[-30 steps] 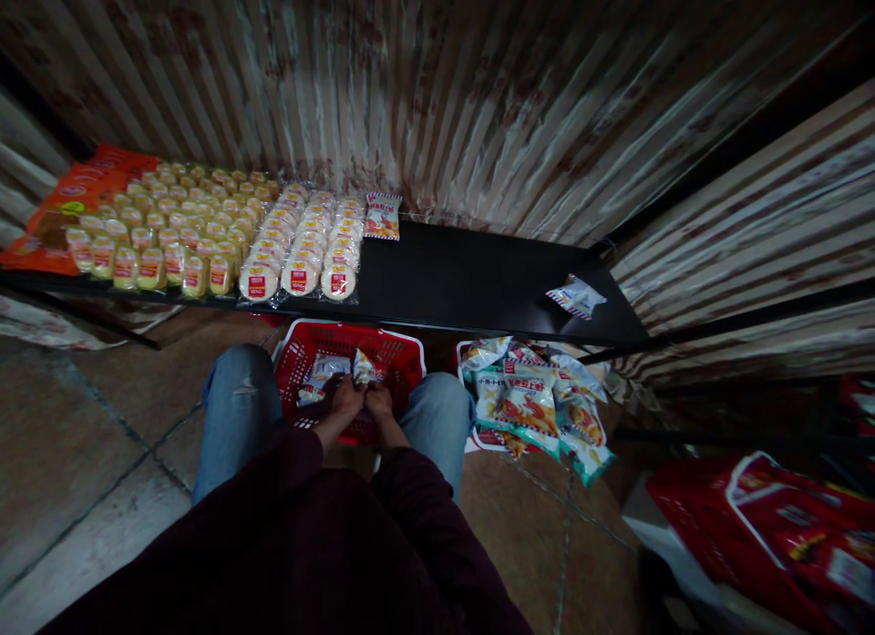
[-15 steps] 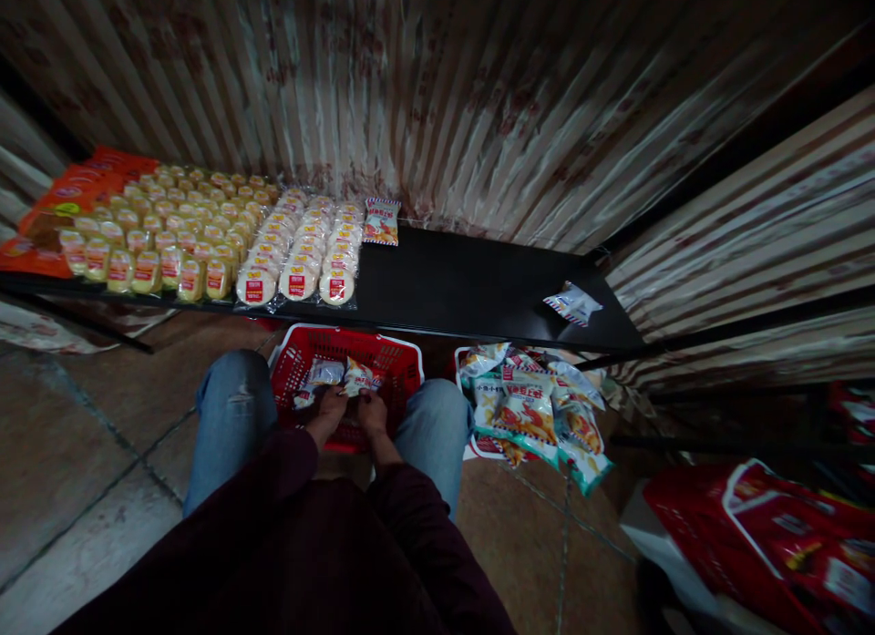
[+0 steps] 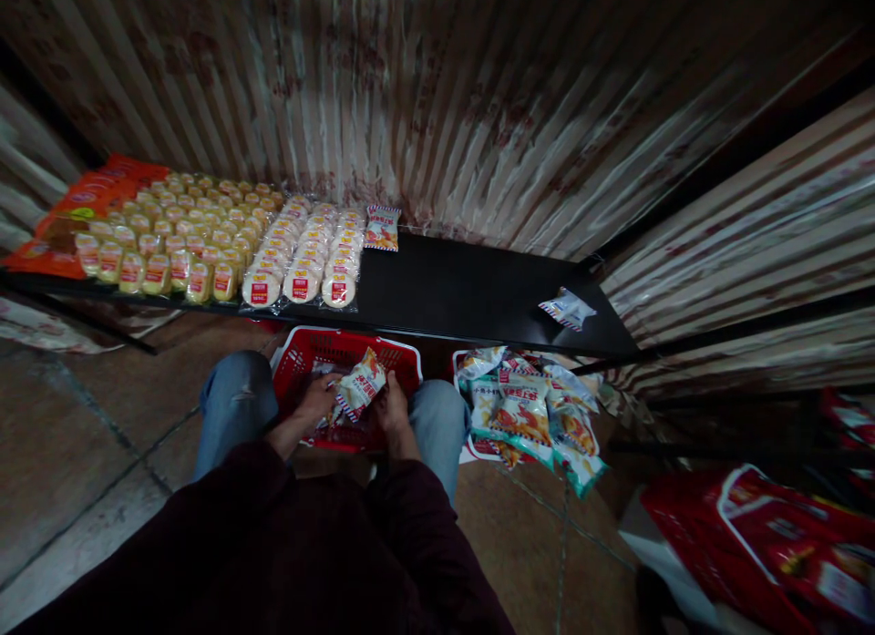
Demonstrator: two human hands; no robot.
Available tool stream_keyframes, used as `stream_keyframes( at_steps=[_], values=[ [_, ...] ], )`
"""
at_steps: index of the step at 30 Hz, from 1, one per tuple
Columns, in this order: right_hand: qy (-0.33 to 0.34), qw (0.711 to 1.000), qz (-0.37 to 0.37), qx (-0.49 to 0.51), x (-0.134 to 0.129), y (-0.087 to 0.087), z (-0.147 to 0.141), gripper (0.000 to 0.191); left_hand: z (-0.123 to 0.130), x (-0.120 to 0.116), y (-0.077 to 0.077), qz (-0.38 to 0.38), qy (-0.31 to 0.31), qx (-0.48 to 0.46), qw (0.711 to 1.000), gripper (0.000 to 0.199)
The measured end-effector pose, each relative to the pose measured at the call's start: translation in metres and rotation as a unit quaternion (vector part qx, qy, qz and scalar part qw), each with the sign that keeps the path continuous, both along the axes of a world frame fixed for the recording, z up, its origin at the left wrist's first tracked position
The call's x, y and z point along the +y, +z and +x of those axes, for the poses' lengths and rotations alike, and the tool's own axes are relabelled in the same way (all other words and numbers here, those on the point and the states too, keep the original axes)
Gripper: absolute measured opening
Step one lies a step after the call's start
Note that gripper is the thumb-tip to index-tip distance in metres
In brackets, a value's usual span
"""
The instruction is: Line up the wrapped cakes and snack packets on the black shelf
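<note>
A small white, orange and red snack bag (image 3: 362, 384) is held tilted over the red basket (image 3: 393, 354) between my knees. My left hand (image 3: 315, 402) is closed on the bag's left end. At its other end, my right hand (image 3: 395, 405) is closed against the edge, its fingers partly hidden. Lower in the basket, other small packets lie mostly covered by the hands and bag. One similar bag (image 3: 382, 228) lies at the back of the black shelf (image 3: 458, 284), beside the wrapped round cakes. Another crumpled packet (image 3: 568, 309) rests near the shelf's right end.
Rows of round wrapped cakes (image 3: 301, 284), yellow wrapped cakes (image 3: 157, 275) and orange bags (image 3: 86, 202) fill the shelf's left. A second basket heaped with snack bags (image 3: 523, 407) stands right of my knee. Farther right is a red bag (image 3: 725, 526). A pleated curtain (image 3: 444, 116) hangs behind.
The snack bag has been raised and turned, with its printed face now upward. My hands have moved apart, one at each end of it. The view has shifted slightly.
</note>
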State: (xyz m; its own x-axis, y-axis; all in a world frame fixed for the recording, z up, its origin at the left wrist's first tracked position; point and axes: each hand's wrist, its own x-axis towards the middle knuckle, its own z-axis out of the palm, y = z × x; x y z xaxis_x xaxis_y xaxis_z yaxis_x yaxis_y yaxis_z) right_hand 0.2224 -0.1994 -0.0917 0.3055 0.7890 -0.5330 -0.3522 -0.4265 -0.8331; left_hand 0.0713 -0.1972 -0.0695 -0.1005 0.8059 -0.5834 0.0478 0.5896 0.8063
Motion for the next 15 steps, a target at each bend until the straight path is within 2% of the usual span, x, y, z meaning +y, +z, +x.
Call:
stream_keyframes(
  at_steps=[3, 7, 11, 15],
  values=[
    [-0.042, 0.993, -0.058, 0.090, 0.000, 0.016, 0.007, 0.030, -0.005, -0.002, 0.021, 0.011, 0.001, -0.051, 0.999, 0.026],
    [-0.055, 0.989, -0.033, 0.134, 0.001, 0.035, 0.011, 0.020, -0.007, -0.007, 0.041, 0.009, 0.021, -0.088, 0.996, 0.025],
    [-0.072, 0.989, 0.001, 0.128, 0.007, 0.057, 0.014, 0.020, -0.006, -0.011, 0.049, 0.033, 0.037, -0.107, 0.993, 0.026],
    [-0.082, 0.990, 0.050, 0.105, 0.017, 0.076, 0.016, 0.020, -0.004, -0.016, 0.053, 0.051, 0.078, -0.147, 0.985, 0.040]
  ],
)
